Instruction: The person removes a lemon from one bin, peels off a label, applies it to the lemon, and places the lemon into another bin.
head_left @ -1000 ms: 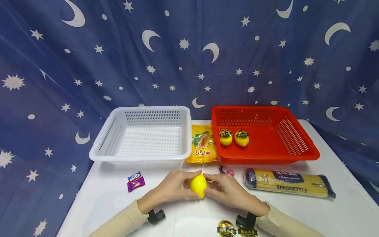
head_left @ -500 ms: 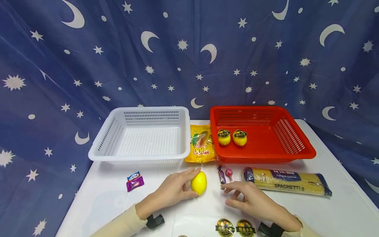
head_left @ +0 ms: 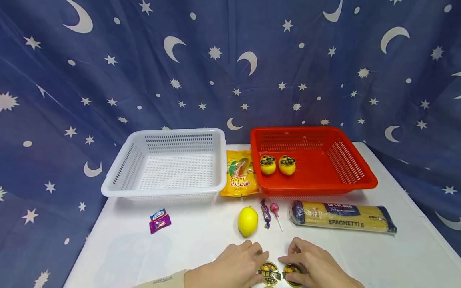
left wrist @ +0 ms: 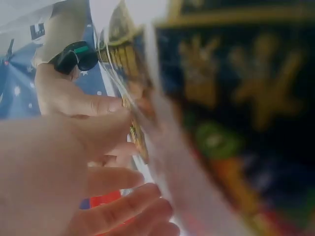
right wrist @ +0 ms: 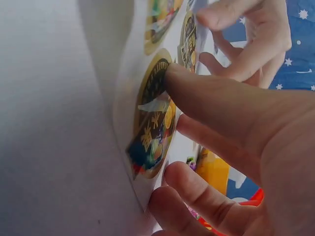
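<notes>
A white sheet of round black-and-gold stickers [right wrist: 129, 93] lies at the near edge of the head view. My left hand [head_left: 234, 264] has its thumb and curled fingers at the left sticker [head_left: 269, 274]. Around the right sticker [head_left: 290, 269], my right hand [head_left: 318, 264] grips the sheet with bent fingers. In the right wrist view its thumb [right wrist: 184, 86] presses on the sticker's face while the fingers reach the sheet's far edge. The left wrist view shows the sheet close up and blurred. A lemon [head_left: 247, 221] stands alone on the table just beyond my left hand.
Behind are a white basket [head_left: 163, 192] and a red basket [head_left: 317, 188] holding two stickered lemons [head_left: 287, 168], with a yellow candy bag [head_left: 239, 176] between. A purple wrapped candy [head_left: 265, 214], lollipop [head_left: 274, 209], spaghetti pack [head_left: 342, 216] and small candy packets [head_left: 159, 223] lie in front.
Both hands first held the lemon; the right let go and withdrew, then the left released it. Both have come nearer the body onto the sticker sheet, leaving the lemon on the table.
</notes>
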Motion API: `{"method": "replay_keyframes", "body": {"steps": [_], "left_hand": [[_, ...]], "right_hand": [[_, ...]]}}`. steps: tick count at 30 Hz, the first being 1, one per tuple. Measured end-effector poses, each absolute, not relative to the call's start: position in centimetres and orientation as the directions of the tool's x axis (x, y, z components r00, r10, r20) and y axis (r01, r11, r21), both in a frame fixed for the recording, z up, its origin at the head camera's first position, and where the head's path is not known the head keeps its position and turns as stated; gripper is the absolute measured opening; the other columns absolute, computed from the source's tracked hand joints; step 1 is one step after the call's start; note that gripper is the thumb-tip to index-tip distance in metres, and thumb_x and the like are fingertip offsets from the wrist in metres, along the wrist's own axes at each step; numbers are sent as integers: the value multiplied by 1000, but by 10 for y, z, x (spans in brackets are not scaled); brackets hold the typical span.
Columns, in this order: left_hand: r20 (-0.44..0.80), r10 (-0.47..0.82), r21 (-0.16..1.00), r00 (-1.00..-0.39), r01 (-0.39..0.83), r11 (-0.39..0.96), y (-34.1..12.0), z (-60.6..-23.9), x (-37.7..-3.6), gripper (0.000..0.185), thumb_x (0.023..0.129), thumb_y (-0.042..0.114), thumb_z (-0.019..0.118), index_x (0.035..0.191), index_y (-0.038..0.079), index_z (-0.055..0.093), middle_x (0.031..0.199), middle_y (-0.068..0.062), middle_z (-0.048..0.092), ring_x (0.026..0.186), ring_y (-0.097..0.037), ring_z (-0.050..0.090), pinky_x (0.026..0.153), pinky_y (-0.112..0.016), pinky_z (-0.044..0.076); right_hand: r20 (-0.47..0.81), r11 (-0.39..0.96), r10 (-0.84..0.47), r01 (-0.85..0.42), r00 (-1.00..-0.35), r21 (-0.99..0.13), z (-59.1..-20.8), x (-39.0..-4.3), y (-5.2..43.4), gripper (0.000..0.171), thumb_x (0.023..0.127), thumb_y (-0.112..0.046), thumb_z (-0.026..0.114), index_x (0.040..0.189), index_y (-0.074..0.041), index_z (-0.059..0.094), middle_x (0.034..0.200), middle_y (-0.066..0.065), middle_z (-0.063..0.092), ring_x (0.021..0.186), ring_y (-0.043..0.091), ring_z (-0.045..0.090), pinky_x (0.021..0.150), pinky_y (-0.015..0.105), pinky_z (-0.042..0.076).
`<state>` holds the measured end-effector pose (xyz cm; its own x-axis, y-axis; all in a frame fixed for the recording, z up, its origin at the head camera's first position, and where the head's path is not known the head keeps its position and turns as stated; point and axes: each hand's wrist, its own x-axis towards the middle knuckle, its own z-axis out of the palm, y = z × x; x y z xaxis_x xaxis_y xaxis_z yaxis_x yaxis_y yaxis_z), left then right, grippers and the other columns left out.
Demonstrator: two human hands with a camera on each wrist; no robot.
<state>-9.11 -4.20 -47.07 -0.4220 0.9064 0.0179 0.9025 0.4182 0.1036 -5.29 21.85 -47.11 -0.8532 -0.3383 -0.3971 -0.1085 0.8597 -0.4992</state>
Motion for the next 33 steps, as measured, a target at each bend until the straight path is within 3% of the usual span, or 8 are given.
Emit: {"method": "replay_keyframes", "body": {"steps": [3,6,10,14,20,24,28,33], "left_hand": [[-35,920,9,-389,921,390,-33,-475,-89,50,98,57,59,132,20,65,113,9,60,88,-2,53,52,-12,41],[3,930,-8,-367,930,367,-27,-478,-87,34,98,51,64,115,23,69,98,11,58,75,-1,46,48,-10,33],[14,924,102,-381,920,378,-22,-479,-88,20,97,42,68,106,24,70,89,13,55,71,2,43,51,-10,33],[-27,904,228,-428,877,422,-18,-479,-91,20,95,41,71,106,24,69,91,13,55,75,3,44,59,-10,36],[-76,899,343,-431,835,430,-11,-477,-91,20,93,31,76,103,23,61,87,14,55,72,3,44,63,-11,38],[-94,862,529,-497,709,466,-14,-469,-92,26,91,24,79,109,19,60,78,17,59,67,7,47,65,-9,42],[-43,791,780,-611,474,409,-32,-457,-106,13,90,16,79,97,14,69,77,13,65,66,9,53,62,-10,48],[-37,628,928,-777,206,310,-60,-446,-141,4,91,12,76,93,10,74,90,-3,71,64,-6,62,52,-21,53]], "right_hand": [[-393,862,-344,-121,-853,-493,-471,-53,217,41,80,-45,83,120,-38,76,92,-16,48,81,2,46,66,16,45],[-397,865,-349,-128,-849,-486,-471,-53,216,40,81,-43,83,120,-37,76,91,-16,49,81,1,46,66,16,45],[-418,872,-343,-120,-841,-474,-470,-54,216,38,82,-41,83,119,-38,77,91,-15,49,81,2,46,66,16,45],[-420,871,-348,-123,-838,-476,-471,-54,216,36,82,-41,83,118,-37,77,90,-15,49,80,2,47,66,16,45],[-409,864,-363,-138,-837,-484,-471,-53,218,35,84,-43,81,118,-36,78,91,-15,49,80,2,46,66,17,44],[-407,862,-365,-139,-838,-487,-471,-54,219,36,83,-44,82,118,-36,78,91,-15,50,79,2,46,66,17,45],[-390,853,-366,-137,-845,-504,-463,-58,218,38,82,-48,82,117,-35,78,89,-17,53,75,1,48,65,18,44],[-82,799,-390,-293,-917,-524,-449,-77,207,45,83,-45,83,122,-24,76,93,-15,64,73,-2,51,59,16,42]]}}
